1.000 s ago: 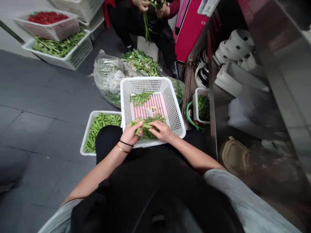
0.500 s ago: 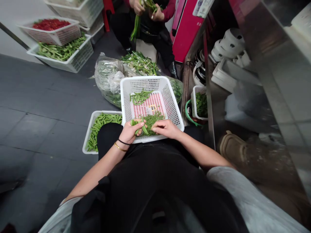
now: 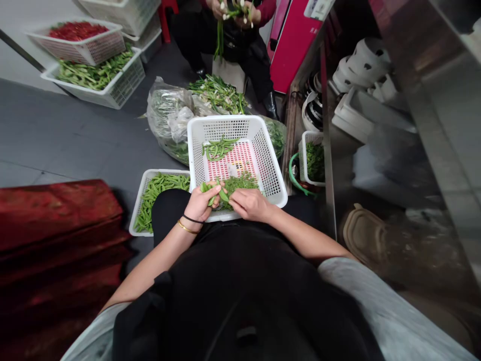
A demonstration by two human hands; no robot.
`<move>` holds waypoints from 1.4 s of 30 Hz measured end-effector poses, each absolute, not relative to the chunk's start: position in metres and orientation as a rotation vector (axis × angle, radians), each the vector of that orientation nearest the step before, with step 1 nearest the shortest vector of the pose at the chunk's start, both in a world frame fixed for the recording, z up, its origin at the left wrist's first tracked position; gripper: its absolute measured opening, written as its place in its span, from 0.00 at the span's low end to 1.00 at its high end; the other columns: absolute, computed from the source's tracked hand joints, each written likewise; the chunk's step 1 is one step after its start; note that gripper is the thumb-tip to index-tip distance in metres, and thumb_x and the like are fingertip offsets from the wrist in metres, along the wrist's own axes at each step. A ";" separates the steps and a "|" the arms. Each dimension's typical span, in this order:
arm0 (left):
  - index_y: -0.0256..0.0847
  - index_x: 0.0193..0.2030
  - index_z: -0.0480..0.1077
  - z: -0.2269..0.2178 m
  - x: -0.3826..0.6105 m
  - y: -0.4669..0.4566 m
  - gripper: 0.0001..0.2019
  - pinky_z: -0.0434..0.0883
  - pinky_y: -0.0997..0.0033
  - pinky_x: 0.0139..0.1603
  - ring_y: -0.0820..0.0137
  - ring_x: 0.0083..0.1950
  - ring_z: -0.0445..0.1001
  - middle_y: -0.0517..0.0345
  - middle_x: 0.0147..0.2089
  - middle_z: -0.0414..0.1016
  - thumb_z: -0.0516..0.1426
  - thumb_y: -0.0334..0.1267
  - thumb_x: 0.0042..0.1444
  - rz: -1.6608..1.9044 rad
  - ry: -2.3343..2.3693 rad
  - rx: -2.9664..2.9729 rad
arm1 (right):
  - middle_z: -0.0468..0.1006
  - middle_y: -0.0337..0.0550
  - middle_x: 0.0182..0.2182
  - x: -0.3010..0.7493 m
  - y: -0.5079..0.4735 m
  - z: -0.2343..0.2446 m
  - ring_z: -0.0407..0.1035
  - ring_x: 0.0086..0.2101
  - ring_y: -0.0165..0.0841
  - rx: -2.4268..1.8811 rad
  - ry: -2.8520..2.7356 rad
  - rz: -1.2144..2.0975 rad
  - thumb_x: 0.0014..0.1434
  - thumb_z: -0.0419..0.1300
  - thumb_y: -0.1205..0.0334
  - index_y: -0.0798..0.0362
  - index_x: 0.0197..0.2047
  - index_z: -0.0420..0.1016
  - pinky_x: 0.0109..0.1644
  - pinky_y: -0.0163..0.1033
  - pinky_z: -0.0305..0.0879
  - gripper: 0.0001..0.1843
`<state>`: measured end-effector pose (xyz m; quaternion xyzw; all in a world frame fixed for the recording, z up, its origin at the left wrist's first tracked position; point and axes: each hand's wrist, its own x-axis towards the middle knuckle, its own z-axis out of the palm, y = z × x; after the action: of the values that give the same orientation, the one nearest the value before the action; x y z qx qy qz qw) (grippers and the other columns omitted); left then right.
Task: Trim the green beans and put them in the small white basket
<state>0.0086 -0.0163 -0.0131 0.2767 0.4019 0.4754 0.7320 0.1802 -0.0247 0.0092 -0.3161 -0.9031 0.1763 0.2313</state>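
My left hand (image 3: 205, 201) is closed round several green pea pods (image 3: 222, 194), which poke out between thumb and fingers. My right hand (image 3: 250, 204) is pinched at the end of one of these pods, close beside the left fingers. Both hands are over the near side of a white perforated basket (image 3: 276, 170) resting on my lap. Below them in the basket lies a heap of small green trimmings (image 3: 243, 181). Some whole green pods (image 3: 220, 149) lie toward the basket's far side. What exactly is between my right fingertips is hidden.
At lower left a white basket (image 3: 131, 231) holds many pods. A plastic bag of greens (image 3: 169, 113) and loose scallions (image 3: 220, 95) lie ahead, near a seated co-worker handling scallions. Dark red cloth (image 3: 60, 215) fills the left side. A metal-edged shelf (image 3: 329, 165) runs along the right.
My right hand has moved left to the pods in my left hand. The dark red cloth has come into view at left. The co-worker's scallions have shifted.
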 end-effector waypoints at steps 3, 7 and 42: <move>0.30 0.33 0.74 -0.013 0.002 -0.018 0.13 0.54 0.80 0.14 0.81 0.13 0.59 0.57 0.20 0.72 0.66 0.36 0.41 0.793 0.768 0.696 | 0.70 0.38 0.22 0.191 -0.015 0.009 0.64 0.23 0.26 -0.749 -2.308 0.947 0.62 0.50 0.61 0.54 0.27 0.65 0.29 0.32 0.62 0.12; 0.30 0.31 0.75 -0.014 -0.007 -0.017 0.11 0.52 0.79 0.12 0.80 0.13 0.60 0.52 0.21 0.74 0.65 0.35 0.41 0.691 0.752 0.705 | 0.69 0.35 0.19 0.228 0.010 0.016 0.64 0.19 0.25 -1.085 -1.792 1.157 0.63 0.48 0.54 0.53 0.30 0.65 0.24 0.32 0.63 0.14; 0.37 0.26 0.63 -0.034 -0.019 0.008 0.11 0.62 0.78 0.17 0.79 0.18 0.60 0.65 0.19 0.60 0.63 0.35 0.46 0.925 0.579 0.341 | 0.70 0.59 0.49 0.130 0.193 -0.089 0.70 0.45 0.42 -1.618 -2.984 0.321 0.62 0.41 0.72 0.57 0.55 0.64 0.45 0.45 0.64 0.20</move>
<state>-0.0193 0.0081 -0.0344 0.1613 0.2741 0.4376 0.8411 0.1302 0.1929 -0.0891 -0.4703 -0.8673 0.0933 -0.1337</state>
